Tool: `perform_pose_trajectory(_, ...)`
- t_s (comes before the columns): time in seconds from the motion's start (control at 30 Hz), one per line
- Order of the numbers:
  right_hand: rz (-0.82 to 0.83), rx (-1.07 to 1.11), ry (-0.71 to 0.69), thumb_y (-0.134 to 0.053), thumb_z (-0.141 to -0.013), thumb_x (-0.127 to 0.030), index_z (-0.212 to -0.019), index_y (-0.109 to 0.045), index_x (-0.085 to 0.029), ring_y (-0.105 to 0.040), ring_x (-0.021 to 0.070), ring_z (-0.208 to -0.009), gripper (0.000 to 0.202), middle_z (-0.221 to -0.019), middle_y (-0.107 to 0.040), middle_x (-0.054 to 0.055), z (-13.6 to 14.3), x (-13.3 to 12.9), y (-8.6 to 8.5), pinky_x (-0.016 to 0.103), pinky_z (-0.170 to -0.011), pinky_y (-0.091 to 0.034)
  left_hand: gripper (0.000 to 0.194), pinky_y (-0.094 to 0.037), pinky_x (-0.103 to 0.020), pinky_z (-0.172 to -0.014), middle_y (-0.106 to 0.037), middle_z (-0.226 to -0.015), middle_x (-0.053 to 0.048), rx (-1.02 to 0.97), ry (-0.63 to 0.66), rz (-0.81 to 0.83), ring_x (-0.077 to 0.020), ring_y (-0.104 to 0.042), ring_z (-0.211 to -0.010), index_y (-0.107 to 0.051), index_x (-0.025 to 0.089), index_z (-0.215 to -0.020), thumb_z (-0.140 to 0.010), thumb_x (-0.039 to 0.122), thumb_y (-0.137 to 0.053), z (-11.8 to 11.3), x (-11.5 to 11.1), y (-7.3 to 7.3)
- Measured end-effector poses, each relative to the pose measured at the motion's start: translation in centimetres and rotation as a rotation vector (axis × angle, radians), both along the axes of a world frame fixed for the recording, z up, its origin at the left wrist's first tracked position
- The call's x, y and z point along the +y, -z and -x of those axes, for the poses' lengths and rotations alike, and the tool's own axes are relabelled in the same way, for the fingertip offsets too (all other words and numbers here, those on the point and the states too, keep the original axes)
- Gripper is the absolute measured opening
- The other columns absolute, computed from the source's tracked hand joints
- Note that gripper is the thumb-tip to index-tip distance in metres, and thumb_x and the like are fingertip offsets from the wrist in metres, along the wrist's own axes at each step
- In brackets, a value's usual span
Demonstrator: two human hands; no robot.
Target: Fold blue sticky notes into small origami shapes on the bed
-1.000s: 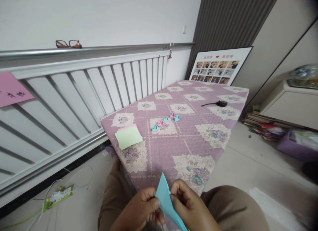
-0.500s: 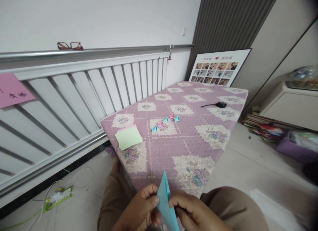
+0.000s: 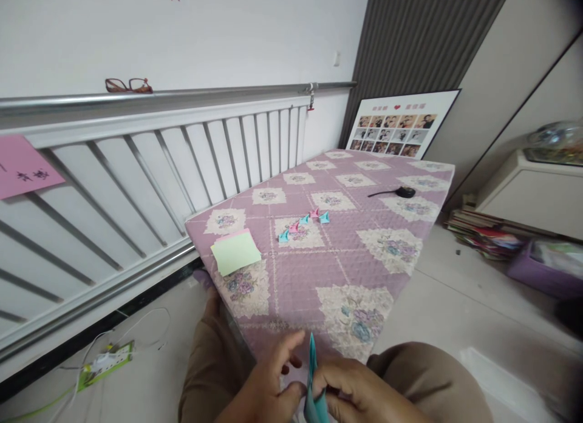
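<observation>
A folded light-blue paper [image 3: 313,389] stands nearly edge-on at the bottom centre, above the near end of the table. My right hand [image 3: 353,386] is closed on its right side, with fingers pinching the folds. My left hand [image 3: 273,383] is at the left of the paper, fingers apart and forefinger raised; its thumb is close to the paper's lower edge, and whether it touches is unclear. Further up the cloth lie several small folded pieces, blue [image 3: 283,236] and pink [image 3: 314,213], in a slanting row. A stack of pale green sheets [image 3: 235,253] rests at the table's left edge.
A flowered purple cloth covers the table [image 3: 305,268]. On it at the far right is a black object with a strap [image 3: 405,192]. A white radiator [image 3: 246,147] runs along the left, with glasses [image 3: 129,85] on the pipe above. My knees flank the table's near end.
The blue paper has turned from showing a broad face to nearly edge-on and sits slightly lower. My left hand has let go of its upper part and opened its fingers.
</observation>
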State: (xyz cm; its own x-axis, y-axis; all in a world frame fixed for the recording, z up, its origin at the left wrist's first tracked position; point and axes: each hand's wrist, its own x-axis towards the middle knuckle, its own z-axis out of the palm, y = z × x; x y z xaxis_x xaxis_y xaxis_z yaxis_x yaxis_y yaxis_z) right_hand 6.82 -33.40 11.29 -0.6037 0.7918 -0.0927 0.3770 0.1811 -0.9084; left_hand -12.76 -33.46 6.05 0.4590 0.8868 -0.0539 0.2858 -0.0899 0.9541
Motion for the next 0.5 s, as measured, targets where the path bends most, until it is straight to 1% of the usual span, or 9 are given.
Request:
perform_pose_trajectory(0.07, 0.076, -0.016, 0.006, -0.055, -0.074, -0.010, -0.075, -0.063, -0.020, -0.053, 0.0115, -0.071, 0.013, -0.076, -0.060, -0.002, -0.2, -0.1, -0.3, 0.021, -0.066, -0.040, 0.076, -0.044, -0.029, -0.089, -0.043, -0.138, -0.007, 0.000, 0.115, -0.161, -0.0175, -0.056, -0.101, -0.042, 0.026, -0.133, -0.063, -0.002, -0.049, 0.2, 0.2, -1.1)
perform_pose_trajectory(0.1, 0.111, -0.011, 0.011, -0.056, -0.076, -0.014, -0.075, -0.063, -0.020, -0.051, 0.0111, -0.068, 0.009, -0.073, -0.059, -0.003, -0.2, -0.1, -0.5, 0.021, -0.064, -0.039, 0.074, -0.043, -0.029, -0.090, -0.043, -0.138, -0.007, -0.007, 0.173, -0.226, -0.0181, -0.055, -0.105, -0.046, 0.026, -0.131, -0.062, -0.003, -0.048, 0.2, 0.3, -1.7)
perform_pose_trajectory(0.13, 0.144, 0.007, 0.011, -0.057, -0.077, -0.018, -0.074, -0.062, -0.019, -0.049, 0.0107, -0.066, 0.006, -0.072, -0.057, -0.003, -0.3, -0.2, -0.6, 0.020, -0.062, -0.038, 0.072, -0.043, -0.028, -0.092, -0.046, -0.135, -0.007, -0.013, 0.214, -0.274, -0.0191, -0.053, -0.109, -0.049, 0.026, -0.128, -0.062, -0.003, -0.048, 0.3, 0.4, -2.2)
perform_pose_trajectory(0.17, 0.175, 0.033, 0.012, -0.057, -0.079, -0.023, -0.074, -0.062, -0.019, -0.048, 0.0103, -0.065, 0.008, -0.070, -0.055, -0.003, -0.3, -0.2, -0.7, 0.020, -0.061, -0.037, 0.069, -0.042, -0.028, -0.092, -0.050, -0.131, -0.007, -0.017, 0.233, -0.293, -0.0192, -0.054, -0.109, -0.051, 0.025, -0.125, -0.062, -0.003, -0.049, 0.3, 0.5, -2.6)
perform_pose_trajectory(0.2, 0.205, 0.069, 0.010, -0.058, -0.080, -0.027, -0.072, -0.061, -0.018, -0.046, 0.0099, -0.064, 0.012, -0.069, -0.053, -0.004, -0.3, -0.2, -0.7, 0.020, -0.060, -0.037, 0.066, -0.043, -0.027, -0.091, -0.054, -0.125, -0.007, -0.021, 0.231, -0.292, -0.0181, -0.056, -0.105, -0.053, 0.024, -0.123, -0.063, -0.003, -0.049, 0.2, 0.6, -3.0)
perform_pose_trajectory(0.3, 0.287, 0.168, 0.020, -0.060, -0.080, -0.037, -0.070, -0.057, -0.017, -0.043, 0.0095, -0.064, 0.023, -0.068, -0.049, -0.004, -0.4, -0.3, -0.6, 0.020, -0.061, -0.036, 0.056, -0.047, -0.023, -0.079, -0.061, -0.105, -0.006, -0.047, 0.200, -0.255, -0.0134, -0.060, -0.083, -0.058, 0.019, -0.116, -0.064, 0.000, -0.054, 0.1, 0.7, -3.5)
perform_pose_trajectory(0.37, 0.336, 0.199, 0.041, -0.063, -0.079, -0.041, -0.068, -0.056, -0.016, -0.041, 0.0090, -0.064, 0.028, -0.067, -0.047, -0.004, -0.4, -0.4, -0.4, 0.020, -0.060, -0.034, 0.051, -0.046, -0.023, -0.074, -0.061, -0.091, -0.003, -0.039, 0.175, -0.212, -0.0129, -0.058, -0.077, -0.061, 0.017, -0.111, -0.063, 0.001, -0.057, 0.0, 0.6, -3.5)
perform_pose_trajectory(0.43, 0.394, 0.227, 0.054, -0.065, -0.077, -0.043, -0.067, -0.054, -0.016, -0.039, 0.0084, -0.062, 0.032, -0.066, -0.045, -0.005, -0.4, -0.4, -0.2, 0.019, -0.058, -0.033, 0.047, -0.044, -0.023, -0.070, -0.060, -0.080, 0.000, -0.017, 0.137, -0.113, -0.0131, -0.057, -0.074, -0.063, 0.017, -0.107, -0.063, 0.002, -0.061, -0.1, 0.6, -3.5)
perform_pose_trajectory(0.5, 0.456, 0.290, 0.047, -0.067, -0.076, -0.045, -0.067, -0.054, -0.015, -0.038, 0.0079, -0.062, 0.034, -0.065, -0.044, -0.005, -0.3, -0.4, 0.0, 0.019, -0.059, -0.033, 0.043, -0.043, -0.023, -0.066, -0.060, -0.076, 0.002, -0.020, 0.110, 0.029, -0.0127, -0.056, -0.070, -0.062, 0.017, -0.104, -0.063, 0.004, -0.063, -0.2, 0.5, -3.6)
